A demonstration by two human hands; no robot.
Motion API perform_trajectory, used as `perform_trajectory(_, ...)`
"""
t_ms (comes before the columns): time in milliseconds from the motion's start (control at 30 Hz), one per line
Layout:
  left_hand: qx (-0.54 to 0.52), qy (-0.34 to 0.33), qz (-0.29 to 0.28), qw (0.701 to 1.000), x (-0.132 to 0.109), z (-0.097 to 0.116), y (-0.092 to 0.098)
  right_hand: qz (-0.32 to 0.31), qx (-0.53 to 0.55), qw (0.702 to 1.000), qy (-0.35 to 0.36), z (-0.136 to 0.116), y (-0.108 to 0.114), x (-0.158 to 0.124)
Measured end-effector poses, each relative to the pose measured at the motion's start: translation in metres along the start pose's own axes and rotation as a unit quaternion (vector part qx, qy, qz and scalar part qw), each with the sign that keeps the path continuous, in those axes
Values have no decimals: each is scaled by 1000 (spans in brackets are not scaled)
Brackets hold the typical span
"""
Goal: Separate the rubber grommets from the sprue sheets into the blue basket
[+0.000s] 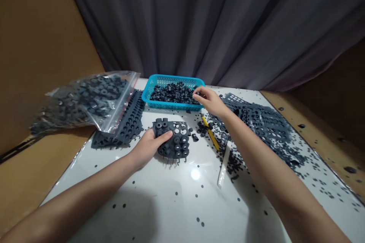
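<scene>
My left hand (146,147) grips a dark grey moulded rubber sheet (180,153) by its left side, thumb on top. Rows of small round bushings stand up from the sheet, and open holes show in its upper right part. Over the right end of a blue plastic basket (171,106), my right hand (210,100) has its fingers curled together in a pinch. Whatever is between those fingertips is hidden or too small to tell. Many loose black rubber pieces (173,93) lie inside the basket.
At the left a clear zip bag (85,100) full of rubber pieces rests partly over stacked moulded sheets (129,117). A yellow cutter knife (211,133) and a white strip (224,164) lie at the right, near more sheets (256,119) and scattered black scraps (235,161).
</scene>
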State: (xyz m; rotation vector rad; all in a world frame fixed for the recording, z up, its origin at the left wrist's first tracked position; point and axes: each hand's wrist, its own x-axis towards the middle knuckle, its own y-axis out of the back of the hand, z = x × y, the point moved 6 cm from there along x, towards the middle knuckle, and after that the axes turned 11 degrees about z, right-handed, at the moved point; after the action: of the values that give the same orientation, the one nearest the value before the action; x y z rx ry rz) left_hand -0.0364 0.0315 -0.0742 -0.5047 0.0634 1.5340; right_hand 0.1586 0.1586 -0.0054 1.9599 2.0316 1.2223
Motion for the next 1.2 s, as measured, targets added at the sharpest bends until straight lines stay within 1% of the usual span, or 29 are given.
perform_trajectory(100,-18,32,23,999,2,-2,2,-29,-123,992,13,18,-9,19)
perform_trajectory(167,-27,45,27,998,4,-3,3,-48,-193,980,19,26,-15,24)
perform_trajectory(233,-30,46,22,998,5,-5,3,-51,-240,969,21,24,-16,21)
perform_trajectory(267,-29,44,17,998,5,-6,3,-43,-247,968,30,18,-15,17)
perform_trajectory(333,-27,36,6,999,6,-7,3,-19,-218,973,80,-7,-12,2)
perform_trajectory(367,-27,32,3,999,6,-8,3,-15,-179,976,119,-23,-12,-9)
perform_trajectory(400,-30,29,3,999,7,-9,4,-28,-128,979,157,-40,-13,-22)
perform_trajectory(467,-45,25,9,999,8,-9,5,-96,-54,973,203,-67,-19,-50)
perform_trajectory(533,-64,27,17,997,9,-8,6,-142,-64,964,213,-82,-26,-72)
perform_trajectory(633,-84,39,9,996,9,-8,4,-155,-95,962,202,-87,-34,-86)
perform_trajectory(700,-96,51,-1,994,7,-7,1,-152,-96,964,194,-87,-38,-87)
perform_trajectory(833,-117,67,-4,991,5,-7,-1,-154,-87,965,191,-89,-45,-87)
perform_trajectory(967,-137,85,-10,987,7,-9,0,-182,-74,965,172,-91,-51,-90)
perform_trajectory(1033,-137,103,-17,985,8,-11,1,-207,-21,966,156,-92,-54,-92)
perform_trajectory(1100,-130,131,-33,982,8,-14,-1,-237,75,959,134,-93,-56,-95)
perform_trajectory(1167,-127,158,-54,978,6,-16,-3,-263,176,945,89,-93,-60,-97)
perform_trajectory(1200,-129,165,-63,976,5,-17,-4,-269,222,936,54,-91,-62,-99)
